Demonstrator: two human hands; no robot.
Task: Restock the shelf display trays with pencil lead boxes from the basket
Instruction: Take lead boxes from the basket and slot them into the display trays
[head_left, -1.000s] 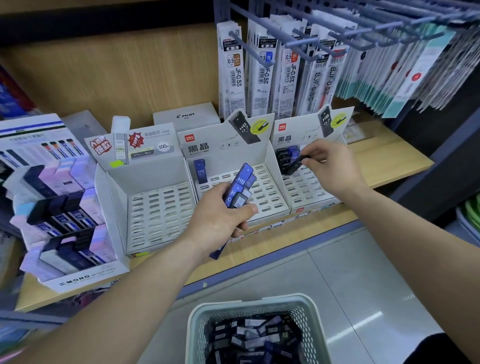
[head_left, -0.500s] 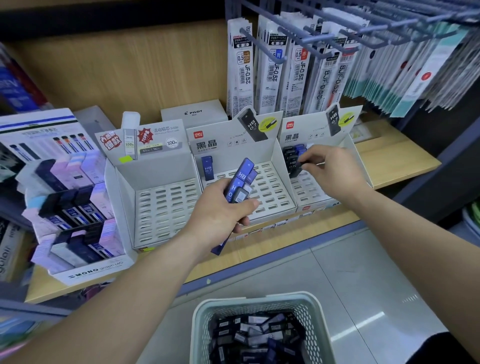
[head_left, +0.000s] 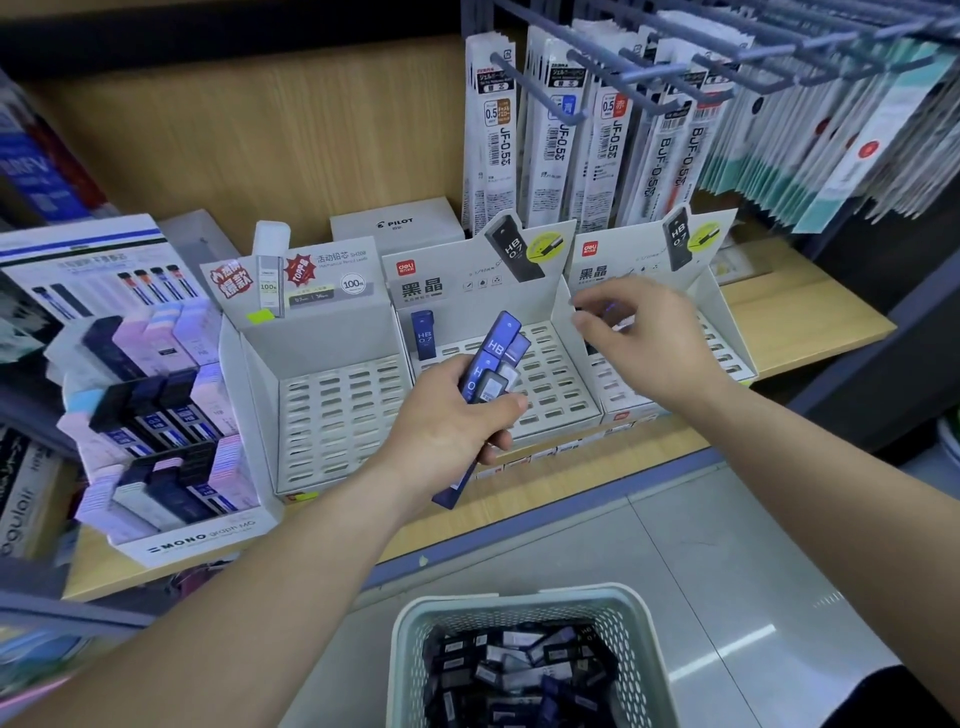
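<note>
My left hand (head_left: 447, 431) grips a bundle of several blue and black HB pencil lead boxes (head_left: 493, 364) in front of the middle slotted display tray (head_left: 550, 395). One blue HB 0.7 box (head_left: 423, 335) stands at that tray's back left. My right hand (head_left: 649, 343) hovers over the wall between the middle tray and the right tray (head_left: 727, 358). Its fingers are loosely spread and blurred, and nothing shows in them. It hides most of the boxes at the right tray's back left. The pale green basket (head_left: 410, 639) below holds many lead boxes (head_left: 519, 670).
A third white slotted tray (head_left: 337, 415) stands to the left with no boxes in it. Further left is a MONO display (head_left: 156, 447) full of lead cases. Refill packs hang on hooks (head_left: 613, 145) above the trays. A Pilot box (head_left: 395, 226) sits behind.
My right hand has come off the boxes in the right tray and moved left and up, towards the middle tray. The left hand still holds its bundle in about the same place.
</note>
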